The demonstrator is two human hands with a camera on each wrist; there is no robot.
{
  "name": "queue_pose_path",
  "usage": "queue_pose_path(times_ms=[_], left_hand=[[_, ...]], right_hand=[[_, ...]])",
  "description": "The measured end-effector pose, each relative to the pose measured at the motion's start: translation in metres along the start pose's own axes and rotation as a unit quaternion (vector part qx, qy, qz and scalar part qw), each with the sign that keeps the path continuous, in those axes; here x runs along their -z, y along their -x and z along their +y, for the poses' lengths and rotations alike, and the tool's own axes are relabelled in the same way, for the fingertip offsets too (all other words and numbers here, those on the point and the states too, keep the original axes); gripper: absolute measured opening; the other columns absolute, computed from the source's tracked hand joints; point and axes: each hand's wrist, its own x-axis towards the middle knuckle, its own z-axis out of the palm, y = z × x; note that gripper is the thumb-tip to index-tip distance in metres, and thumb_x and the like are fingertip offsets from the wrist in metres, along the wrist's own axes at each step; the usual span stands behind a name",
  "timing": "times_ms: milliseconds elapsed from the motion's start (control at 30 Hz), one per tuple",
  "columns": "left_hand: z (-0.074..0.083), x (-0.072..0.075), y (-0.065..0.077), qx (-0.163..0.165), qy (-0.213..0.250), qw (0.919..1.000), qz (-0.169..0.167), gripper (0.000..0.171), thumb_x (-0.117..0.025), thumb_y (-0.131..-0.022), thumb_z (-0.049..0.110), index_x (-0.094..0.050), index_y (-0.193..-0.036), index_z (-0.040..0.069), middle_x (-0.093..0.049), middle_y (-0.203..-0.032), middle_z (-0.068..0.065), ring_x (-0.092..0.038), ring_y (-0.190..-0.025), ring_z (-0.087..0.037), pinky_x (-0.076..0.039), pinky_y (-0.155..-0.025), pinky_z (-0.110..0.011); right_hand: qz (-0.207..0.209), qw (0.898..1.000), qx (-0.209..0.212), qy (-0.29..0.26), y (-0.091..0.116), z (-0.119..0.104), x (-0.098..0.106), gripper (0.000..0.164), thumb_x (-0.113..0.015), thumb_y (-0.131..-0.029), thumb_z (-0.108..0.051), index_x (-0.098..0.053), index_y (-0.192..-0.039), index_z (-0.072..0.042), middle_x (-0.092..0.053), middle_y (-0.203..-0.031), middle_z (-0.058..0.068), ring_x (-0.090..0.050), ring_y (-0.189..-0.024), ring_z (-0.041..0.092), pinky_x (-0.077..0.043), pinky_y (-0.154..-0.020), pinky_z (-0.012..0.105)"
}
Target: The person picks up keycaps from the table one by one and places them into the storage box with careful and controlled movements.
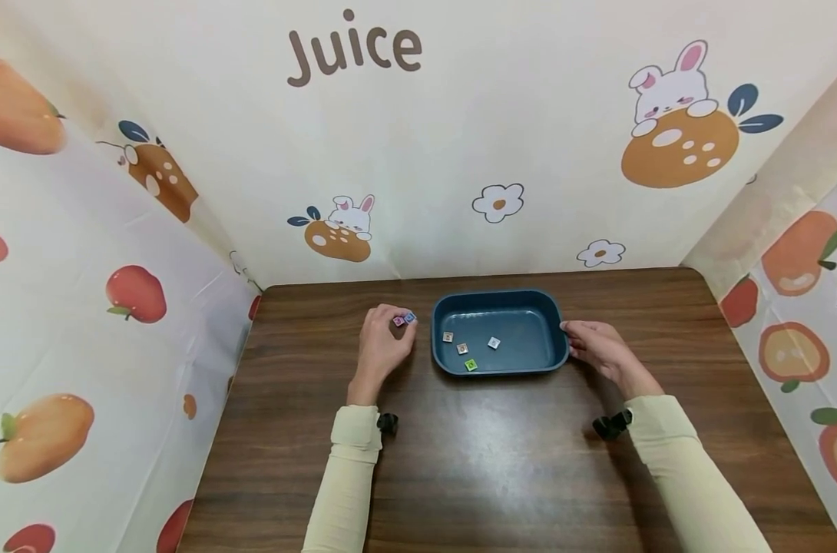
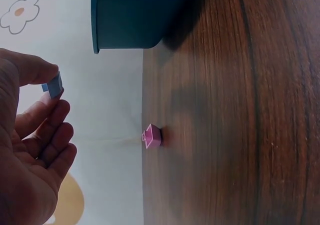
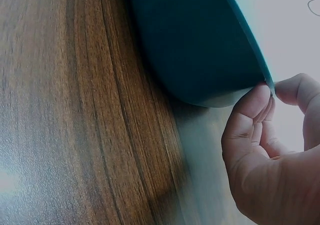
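Note:
Between thumb and forefinger, my left hand (image 1: 382, 347) pinches a small blue cube (image 2: 54, 85), held above the table to the left of the tray. A pink cube (image 2: 153, 136) with a small stud stands on the wood below; in the head view this pink cube (image 1: 398, 321) appears right beside the blue one. My right hand (image 1: 603, 352) pinches the right rim of a dark teal tray (image 3: 200, 50). Inside the tray's left and middle part lie a lime green cube (image 1: 471, 365), a white cube (image 1: 494, 343) and two beige cubes (image 1: 462, 349). Their face markings are too small to read.
The brown wooden table (image 1: 487, 461) ends at a patterned wall cloth (image 1: 432, 153) just behind the tray. More printed cloth hangs along the left and right sides. Each wrist carries a black camera strap (image 1: 612, 425).

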Motion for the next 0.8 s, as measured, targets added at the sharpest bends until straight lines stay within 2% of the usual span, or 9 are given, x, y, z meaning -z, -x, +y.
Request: queue_pose_path(times_ms=[133,300,467,800], left_hand=[[0.002,-0.003,-0.001,-0.002,-0.002,1.0,-0.001,0.019,-0.076,-0.096,0.025,-0.078,-0.108,0.011,-0.071,-0.115,-0.007,-0.06,-0.112,-0.029,-0.053,-0.099,-0.047],[0.007,-0.007,-0.003,0.0,0.009,1.0,0.002,0.02,-0.077,-0.095,0.025,-0.078,-0.109,0.01,-0.07,-0.116,-0.008,-0.06,-0.113,-0.032,-0.054,-0.097,-0.047],[0.015,-0.011,-0.003,0.003,0.006,0.9999,-0.014,0.021,-0.076,-0.096,0.026,-0.077,-0.109,0.01,-0.07,-0.117,-0.008,-0.06,-0.114,-0.031,-0.054,-0.098,-0.047],[0.025,-0.023,-0.003,-0.015,-0.005,0.9991,-0.039,0.024,-0.075,-0.097,0.028,-0.078,-0.113,0.011,-0.07,-0.12,-0.007,-0.059,-0.115,-0.027,-0.053,-0.101,-0.048]], right_hand=[[0.004,1.0,-0.004,-0.003,0.0,0.0,0.001,0.018,-0.062,-0.107,-0.026,-0.075,-0.096,-0.021,-0.068,-0.086,-0.013,-0.063,-0.079,-0.001,-0.058,-0.074,0.017],[0.003,1.0,-0.006,-0.015,-0.002,0.002,0.002,0.018,-0.063,-0.107,-0.028,-0.076,-0.095,-0.023,-0.069,-0.085,-0.013,-0.063,-0.079,0.0,-0.058,-0.074,0.018],[0.01,1.0,-0.006,-0.011,-0.002,0.003,-0.002,0.018,-0.064,-0.106,-0.029,-0.074,-0.093,-0.022,-0.068,-0.083,-0.013,-0.062,-0.079,0.0,-0.058,-0.074,0.018],[0.015,1.0,-0.008,-0.014,-0.001,0.003,-0.001,0.017,-0.064,-0.106,-0.029,-0.073,-0.093,-0.022,-0.068,-0.084,-0.014,-0.063,-0.079,-0.001,-0.059,-0.074,0.017]])
